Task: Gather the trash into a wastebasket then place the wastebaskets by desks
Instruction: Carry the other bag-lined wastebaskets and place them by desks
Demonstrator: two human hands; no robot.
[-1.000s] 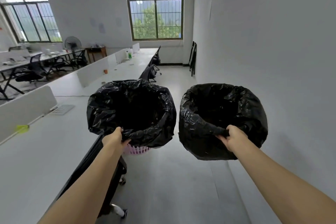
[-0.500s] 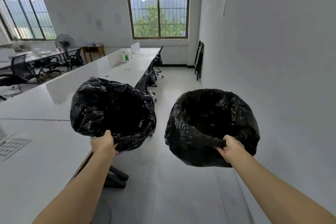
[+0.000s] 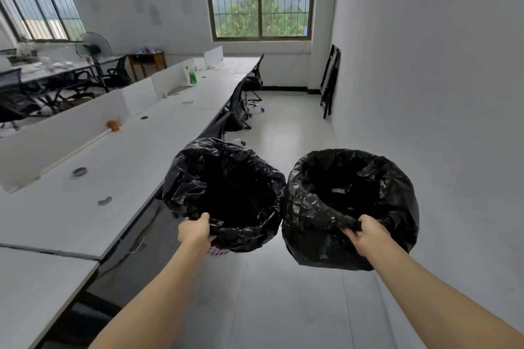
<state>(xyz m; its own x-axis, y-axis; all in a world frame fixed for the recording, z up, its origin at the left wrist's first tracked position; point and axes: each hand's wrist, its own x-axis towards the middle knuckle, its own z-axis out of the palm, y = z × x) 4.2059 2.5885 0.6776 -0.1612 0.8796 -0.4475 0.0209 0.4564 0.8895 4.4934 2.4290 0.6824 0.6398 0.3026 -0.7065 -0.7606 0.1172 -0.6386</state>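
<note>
Left hand: the left hand (image 3: 195, 231) is held out in front on a straight arm. Its fingers are curled around the near rim of the left wastebasket (image 3: 224, 193) and grip it, with the thumb on top of the bag.
Right hand: the right hand (image 3: 368, 236) is also held out on a straight arm. Its fingers pinch a bunch of black bag at the near rim of the right wastebasket (image 3: 350, 207).
Left wastebasket: it hangs in the air just beside the edge of the long white desk (image 3: 85, 193). A black bag lines it, and a bit of pink basket shows under the hand.
Right wastebasket: it is next to the left wastebasket, on the side away from the long white desk. The two bags look like they touch. A black bag covers all of it.
Inside the baskets: too dark to see.
Chairs: black office chairs (image 3: 241, 99) are pushed up to the long white desk, farther down.
Bottle: a bottle with green (image 3: 191, 75) stands on the long white desk, far from the hands.
Floor: the grey floor (image 3: 283, 306) runs along the long white desk, below both baskets.
</note>
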